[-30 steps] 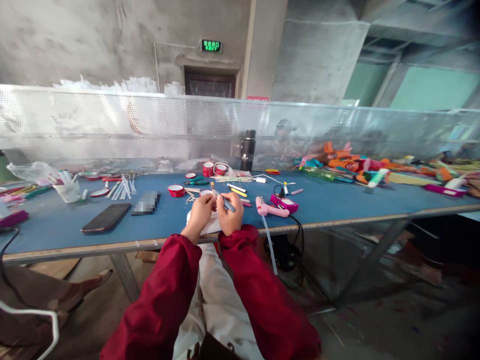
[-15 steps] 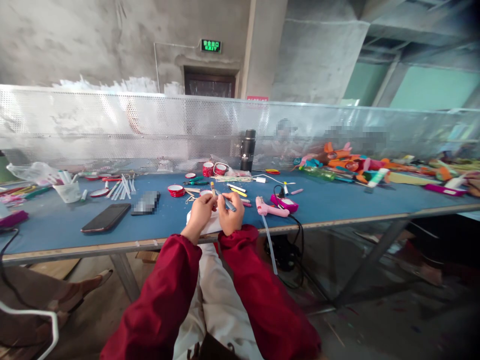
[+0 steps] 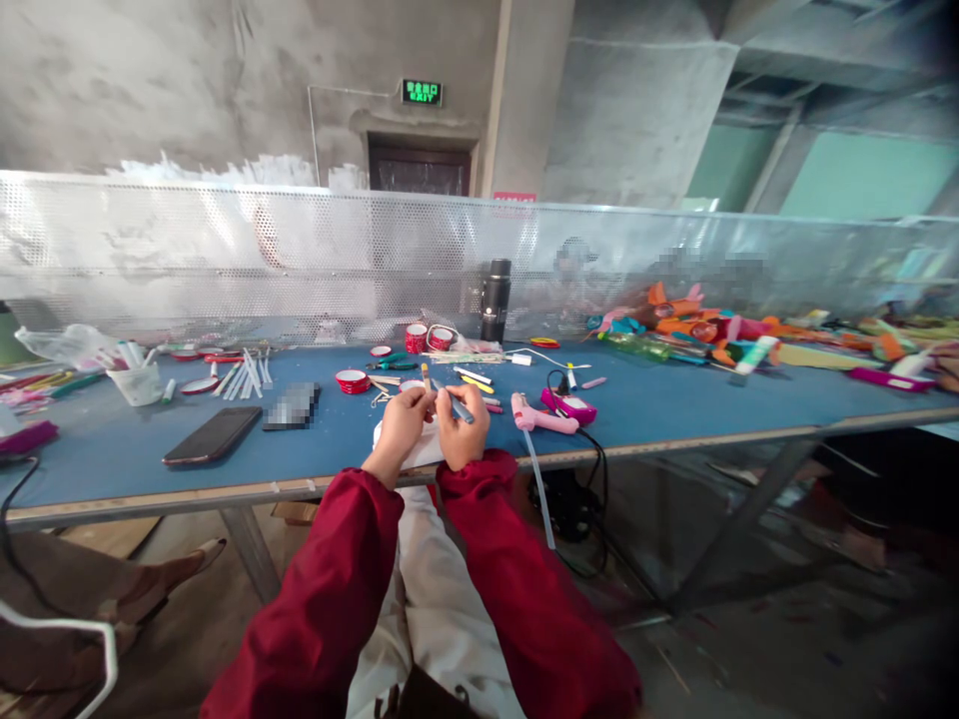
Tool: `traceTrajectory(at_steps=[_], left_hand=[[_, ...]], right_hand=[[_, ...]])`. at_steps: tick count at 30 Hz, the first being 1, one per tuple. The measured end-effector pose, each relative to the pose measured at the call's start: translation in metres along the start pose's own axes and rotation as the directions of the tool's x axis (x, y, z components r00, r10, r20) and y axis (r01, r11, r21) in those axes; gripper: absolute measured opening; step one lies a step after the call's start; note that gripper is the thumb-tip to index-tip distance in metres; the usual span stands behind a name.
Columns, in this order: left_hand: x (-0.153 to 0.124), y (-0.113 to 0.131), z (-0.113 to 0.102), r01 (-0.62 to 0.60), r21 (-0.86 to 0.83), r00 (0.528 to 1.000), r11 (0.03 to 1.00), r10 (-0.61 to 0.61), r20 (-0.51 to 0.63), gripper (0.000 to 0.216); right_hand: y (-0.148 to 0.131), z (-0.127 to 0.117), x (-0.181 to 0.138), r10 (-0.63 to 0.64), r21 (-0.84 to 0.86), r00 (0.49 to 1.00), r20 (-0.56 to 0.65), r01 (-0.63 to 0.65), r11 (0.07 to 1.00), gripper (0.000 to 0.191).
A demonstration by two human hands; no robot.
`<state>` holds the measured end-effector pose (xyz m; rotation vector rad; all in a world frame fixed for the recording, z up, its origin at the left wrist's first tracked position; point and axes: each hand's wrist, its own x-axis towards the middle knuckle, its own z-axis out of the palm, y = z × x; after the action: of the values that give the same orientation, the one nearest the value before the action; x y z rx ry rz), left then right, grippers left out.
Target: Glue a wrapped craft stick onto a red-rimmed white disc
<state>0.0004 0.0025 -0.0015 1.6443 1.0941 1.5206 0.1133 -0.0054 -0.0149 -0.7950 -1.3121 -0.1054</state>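
Grey marker slants in the right of two close, curled hands.

The left arm and the right arm are stretched forward and angled inward. The left hand is held just beside the right hand, ahead of the body. In both, the fingers are curled and pinched against the thumb.

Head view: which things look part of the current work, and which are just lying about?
Apparently in use:
small yellow-orange piece, in the left hand
grey-blue pen-like tool, in the right hand

Seemingly lying about:
dark phone
black flask
white cup
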Motion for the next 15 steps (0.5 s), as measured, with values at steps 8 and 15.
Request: traceTrajectory(at_steps=[8, 15], left_hand=[[0.0006, -0.0027, -0.0001, -0.015, 0.011, 1.000, 1.000, 0.015, -0.017, 0.029], [-0.0001, -0.0006, -0.0004, -0.009, 0.020, 1.000, 1.000, 0.009, -0.015, 0.032]], right_hand=[[-0.0041, -0.0025, 0.0012, -0.031, 0.024, 0.996, 0.084, 0.029, 0.999, 0.020], [-0.0018, -0.0008, 0.0006, -0.013, 0.005, 1.000, 0.013, 0.013, 1.000, 0.020]])
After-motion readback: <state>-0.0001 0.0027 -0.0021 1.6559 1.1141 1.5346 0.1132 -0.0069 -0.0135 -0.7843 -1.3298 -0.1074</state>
